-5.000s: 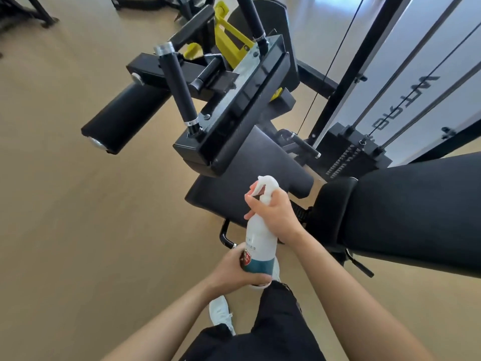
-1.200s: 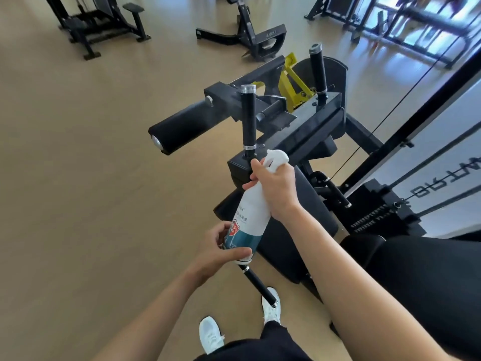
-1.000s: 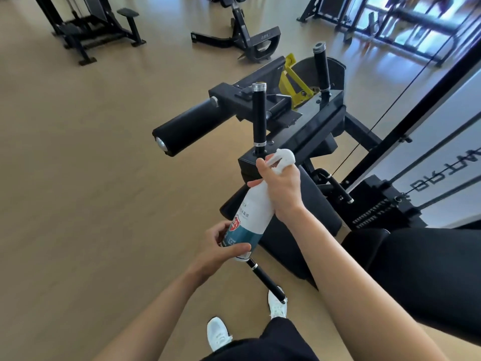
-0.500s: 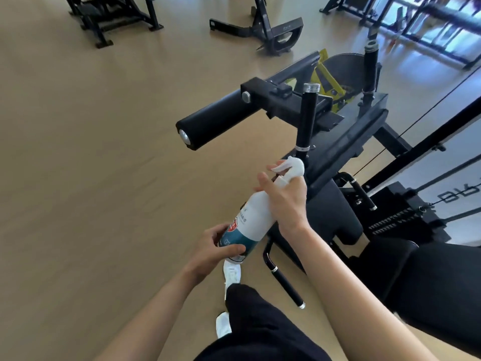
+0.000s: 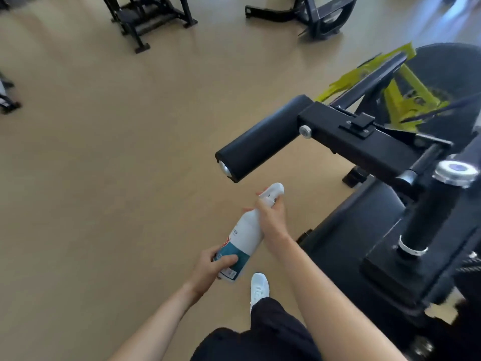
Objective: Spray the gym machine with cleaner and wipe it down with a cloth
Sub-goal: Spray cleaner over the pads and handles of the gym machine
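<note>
A white spray bottle [image 5: 246, 234] with a teal label is tilted, its nozzle pointing up and right toward the black gym machine [image 5: 364, 238]. My right hand [image 5: 270, 217] grips the bottle's neck at the trigger. My left hand [image 5: 212, 267] holds the bottle's base. The machine's black roller pad [image 5: 260, 140] juts out just above the nozzle. An upright handle [image 5: 426, 217] with a chrome cap rises at the right. No cloth is in view.
Tan floor [image 5: 104, 178] spreads to the left. Other black gym equipment stands at the far top left [image 5: 148, 16] and top centre [image 5: 320, 14]. A yellow bracket [image 5: 400, 92] sits behind the machine arm. My white shoe [image 5: 259, 286] and black trouser leg are below the bottle.
The view has swung closer and to the left of the machine. The bottle and both hands now sit under the roller pad's end instead of beside the upright handle.
</note>
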Demonstrator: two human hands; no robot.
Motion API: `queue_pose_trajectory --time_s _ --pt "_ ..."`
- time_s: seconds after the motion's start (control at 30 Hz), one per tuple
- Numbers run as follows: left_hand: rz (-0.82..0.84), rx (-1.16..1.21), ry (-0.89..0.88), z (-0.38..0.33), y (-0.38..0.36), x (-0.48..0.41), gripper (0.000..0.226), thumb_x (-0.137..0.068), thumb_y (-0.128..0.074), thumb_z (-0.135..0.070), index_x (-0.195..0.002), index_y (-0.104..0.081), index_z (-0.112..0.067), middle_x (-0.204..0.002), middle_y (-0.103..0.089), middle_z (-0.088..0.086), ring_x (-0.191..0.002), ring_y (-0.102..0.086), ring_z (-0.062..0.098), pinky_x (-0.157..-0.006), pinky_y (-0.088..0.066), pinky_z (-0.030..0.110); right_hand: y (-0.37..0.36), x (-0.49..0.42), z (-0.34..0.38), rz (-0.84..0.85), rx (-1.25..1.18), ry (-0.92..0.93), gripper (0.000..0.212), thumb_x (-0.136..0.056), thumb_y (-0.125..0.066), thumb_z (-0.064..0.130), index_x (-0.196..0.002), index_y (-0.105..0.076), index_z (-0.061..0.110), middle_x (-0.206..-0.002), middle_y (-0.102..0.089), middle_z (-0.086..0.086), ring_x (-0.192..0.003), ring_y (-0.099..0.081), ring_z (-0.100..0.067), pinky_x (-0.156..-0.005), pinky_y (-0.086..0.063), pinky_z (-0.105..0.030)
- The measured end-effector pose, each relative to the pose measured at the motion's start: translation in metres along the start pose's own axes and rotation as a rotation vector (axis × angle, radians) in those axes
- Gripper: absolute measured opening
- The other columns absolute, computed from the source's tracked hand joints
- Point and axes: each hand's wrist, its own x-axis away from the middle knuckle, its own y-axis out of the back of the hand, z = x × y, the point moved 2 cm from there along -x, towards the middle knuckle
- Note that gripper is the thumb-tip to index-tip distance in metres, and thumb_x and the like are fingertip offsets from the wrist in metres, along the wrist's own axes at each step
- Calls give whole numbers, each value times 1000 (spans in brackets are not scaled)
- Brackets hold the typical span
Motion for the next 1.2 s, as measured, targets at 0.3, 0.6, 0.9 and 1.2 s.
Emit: queue_pose_trajectory --time_s 0.3,0.6,0.9,1.2 --pt "233 -187 192 -42 41 -94 71 -70 -61 -66 -120 -72 -17 -108 -78 6 -91 -70 20 -78 -50 30 -46 -93 46 10 192 -77 7 -90 -56 12 -84 -54 10 -74 -69 -14 -69 -76 -30 -63 -61 -38" --pt "471 -367 151 -101 89 -220 24 -101 -62 -34 -120 -72 -22 -107 -78 -1 -91 -72 10 -79 -51 21 -72 -162 68 -40 286 20 8 -100 -61 15 -104 -54 12 -94 -66 -11 -68 -74 -26 -60 -60 -33" --pt "73 -601 -146 -148 133 -349 35 -91 -70 -22 -126 -66 -25 -124 -67 -4 -113 -63 17 -96 -50 33 -85 -188 90 -208 548 -66 7 -101 -59 28 -105 -54 27 -93 -71 3 -76 -76 -20 -73 -59 -34" --pt "323 -813 -41 -145 120 -381 78 -95 -63 -43 -162 -28 -26 -166 -32 -5 -152 -32 20 -122 -30 39 -72 -221 96 -338 528 -52 17 -102 -58 35 -93 -54 21 -89 -69 -3 -66 -75 -12 -73 -60 -36"
